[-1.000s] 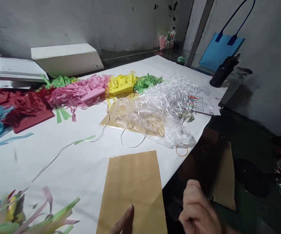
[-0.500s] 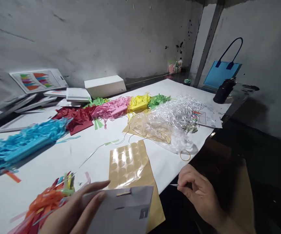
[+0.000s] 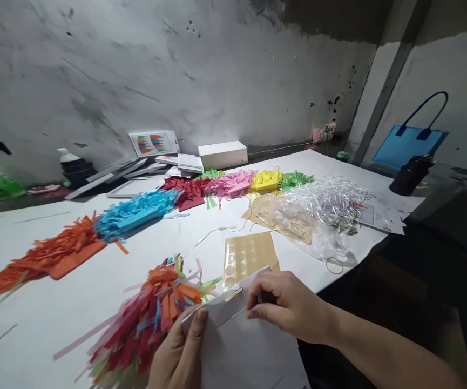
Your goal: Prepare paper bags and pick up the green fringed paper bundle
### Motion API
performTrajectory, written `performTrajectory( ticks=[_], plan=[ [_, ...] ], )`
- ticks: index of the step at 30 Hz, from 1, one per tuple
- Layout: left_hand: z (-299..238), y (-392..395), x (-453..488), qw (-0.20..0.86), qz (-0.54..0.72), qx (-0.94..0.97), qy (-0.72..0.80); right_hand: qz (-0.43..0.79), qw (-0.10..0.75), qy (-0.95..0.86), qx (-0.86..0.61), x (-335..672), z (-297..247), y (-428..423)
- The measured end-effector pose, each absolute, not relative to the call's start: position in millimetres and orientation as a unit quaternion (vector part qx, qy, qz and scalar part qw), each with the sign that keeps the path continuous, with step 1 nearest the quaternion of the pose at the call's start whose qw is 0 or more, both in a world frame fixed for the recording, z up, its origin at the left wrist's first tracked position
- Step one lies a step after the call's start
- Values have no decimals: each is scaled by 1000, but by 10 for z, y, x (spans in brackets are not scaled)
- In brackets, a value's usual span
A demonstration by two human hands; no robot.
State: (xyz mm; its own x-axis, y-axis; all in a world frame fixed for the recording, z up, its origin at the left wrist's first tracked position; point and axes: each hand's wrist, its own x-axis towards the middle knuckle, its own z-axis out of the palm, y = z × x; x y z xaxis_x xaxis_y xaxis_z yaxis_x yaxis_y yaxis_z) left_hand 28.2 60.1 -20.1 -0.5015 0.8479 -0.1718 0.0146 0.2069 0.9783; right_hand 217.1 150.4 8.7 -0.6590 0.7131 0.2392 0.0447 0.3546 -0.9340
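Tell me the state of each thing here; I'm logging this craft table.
left hand: gripping the white card's near-left edge
right hand: pinching the white card's top edge
white card: held up, tilted
multicoloured fringe bundle: lying beside the card
sticker sheet: flat on the table
clear plastic bag: crumpled, open
rubber band: loose, lying flat
white box: closed

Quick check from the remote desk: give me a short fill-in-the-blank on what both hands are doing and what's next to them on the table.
Both hands grip a white ____ at the near table edge.
The right hand pinches its top edge; the left hand holds its ____ side.
The sheet of round stickers is ____ in colour.
The fringe pile beside the orange fringe is ____.

Missing words: card; left; tan; blue
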Motion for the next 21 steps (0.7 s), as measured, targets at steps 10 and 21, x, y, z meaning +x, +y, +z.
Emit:
performTrajectory(
  ticks=[10, 21],
  plan=[
    [-213, 668, 192, 410, 519, 349, 664, 452, 337, -775, -287, 2124, 21, 1416],
    [-211, 694, 211, 403, 511, 372, 662, 332, 391, -812, -279, 2104, -121, 1360]
  ],
)
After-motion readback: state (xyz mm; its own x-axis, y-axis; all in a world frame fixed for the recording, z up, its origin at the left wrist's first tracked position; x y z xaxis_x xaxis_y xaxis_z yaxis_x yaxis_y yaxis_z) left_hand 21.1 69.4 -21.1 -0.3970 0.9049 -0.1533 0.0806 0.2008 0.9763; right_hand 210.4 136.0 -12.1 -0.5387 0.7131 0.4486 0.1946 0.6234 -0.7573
